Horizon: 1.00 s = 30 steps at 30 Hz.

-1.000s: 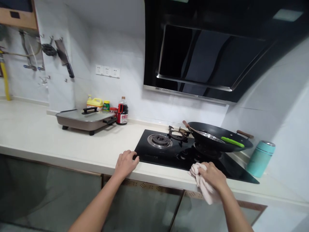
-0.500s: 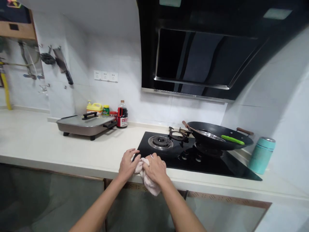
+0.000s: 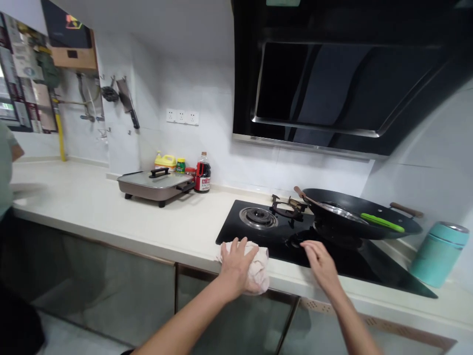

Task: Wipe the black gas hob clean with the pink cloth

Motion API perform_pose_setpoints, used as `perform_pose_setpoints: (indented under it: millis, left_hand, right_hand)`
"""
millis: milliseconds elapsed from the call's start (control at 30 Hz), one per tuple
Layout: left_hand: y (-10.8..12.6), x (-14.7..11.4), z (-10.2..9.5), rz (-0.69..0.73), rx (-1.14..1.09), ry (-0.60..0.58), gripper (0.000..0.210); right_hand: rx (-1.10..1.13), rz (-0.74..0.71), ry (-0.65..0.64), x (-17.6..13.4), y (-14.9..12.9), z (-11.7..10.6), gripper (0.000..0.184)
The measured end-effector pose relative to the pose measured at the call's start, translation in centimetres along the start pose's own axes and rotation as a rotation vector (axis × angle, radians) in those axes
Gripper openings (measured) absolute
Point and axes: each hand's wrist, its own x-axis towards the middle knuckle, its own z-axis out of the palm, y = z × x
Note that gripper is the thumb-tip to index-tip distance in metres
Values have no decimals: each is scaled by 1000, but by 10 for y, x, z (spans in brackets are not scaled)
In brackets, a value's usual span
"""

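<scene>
My left hand [image 3: 235, 273] presses a pale pink cloth [image 3: 257, 266] onto the counter's front edge, at the near left corner of the black glass cooktop [image 3: 271, 242]. Its fingers lie over the bunched cloth, and part of the cloth hangs over the edge. To the right, my right hand [image 3: 322, 264] hovers at the front of the cooktop, fingers drawn together and no object visible in them. Its fingertips are beside a black burner knob [image 3: 294, 241]; whether they touch it I cannot tell. The left burner [image 3: 258, 217] has no grate on it.
A black wok [image 3: 397, 224] with a green-handled utensil [image 3: 382, 223] sits on the right burner. Behind stands a loose grate [image 3: 288, 209]. A teal flask [image 3: 439, 254] is at right, an electric pan [image 3: 155, 186] and sauce bottle [image 3: 203, 173] at left. Part of another person [image 3: 5, 167] shows far left.
Both hands were on the cloth; my right hand has let go and moved right to the knobs. The cloth is now spread wider under my left hand. The view has swung left.
</scene>
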Motion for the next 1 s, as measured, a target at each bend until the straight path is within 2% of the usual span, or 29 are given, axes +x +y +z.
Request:
perform_pose_setpoints:
  millis: [100,167,267,333,400,500,600,667,767,900,1000]
  left_hand:
    - [16,-2,3,-12,43,-6,105]
    - [30,0,4,22,58,-22,96]
    - [64,6,11,155,66,-23,85]
    - [93,12,23,268,89,8,80]
    - [123,18,40,342,141,89,76]
    - [158,26,66,430,232,255,57]
    - [167,27,75,456,278,368,50]
    - [155,25,73,499,266,403,51]
    - [118,18,70,538,226,432,51]
    - [39,5,69,501,153,490,52]
    - [-30,-14,52,459,127,507,48]
  right_hand:
    - [-187,69,142,-11,39,-37,47]
    - [-260,120,176,-17,57,-46,49]
    - [-285,180,103,-22,73,-45,51]
    - [-303,226,50,-23,80,-43,52]
    - [-338,270,28,-23,86,-44,53]
    - [-391,283,6,-23,95,-48,53]
    - [-467,252,7,-23,98,-52,52]
    - [-552,265,-5,-21,94,-53,53]
    - [-669,331,-84,-17,86,-53,57]
    - [-674,407,-180,-12,80,-55,58]
    - [-613,410,-197,-10,82,-57,57]
